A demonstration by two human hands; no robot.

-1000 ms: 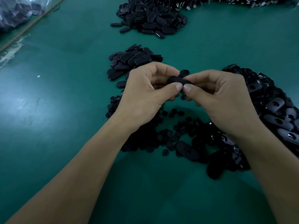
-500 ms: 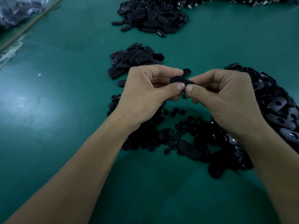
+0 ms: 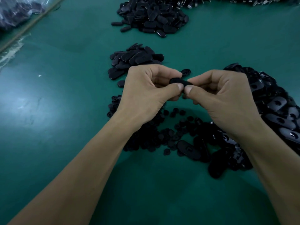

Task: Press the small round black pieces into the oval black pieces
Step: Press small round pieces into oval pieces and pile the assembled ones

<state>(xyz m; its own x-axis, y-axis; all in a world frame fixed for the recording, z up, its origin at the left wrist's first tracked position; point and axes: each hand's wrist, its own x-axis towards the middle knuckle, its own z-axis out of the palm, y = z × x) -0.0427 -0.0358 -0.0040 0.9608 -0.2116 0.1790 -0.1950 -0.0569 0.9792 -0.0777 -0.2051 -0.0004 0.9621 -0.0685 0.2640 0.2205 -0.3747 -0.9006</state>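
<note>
In the head view, the left hand point(image 3: 146, 91) and the right hand point(image 3: 224, 95) both pinch one oval black piece point(image 3: 177, 81) between thumb and curled fingers, above the green surface point(image 3: 65, 111), where small round black pieces point(image 3: 146, 137) lie scattered under the wrists.

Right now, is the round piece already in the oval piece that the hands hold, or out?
Cannot tell. The left hand and right hand pinch the oval piece, and their thumbs and fingers hide most of it.
</note>
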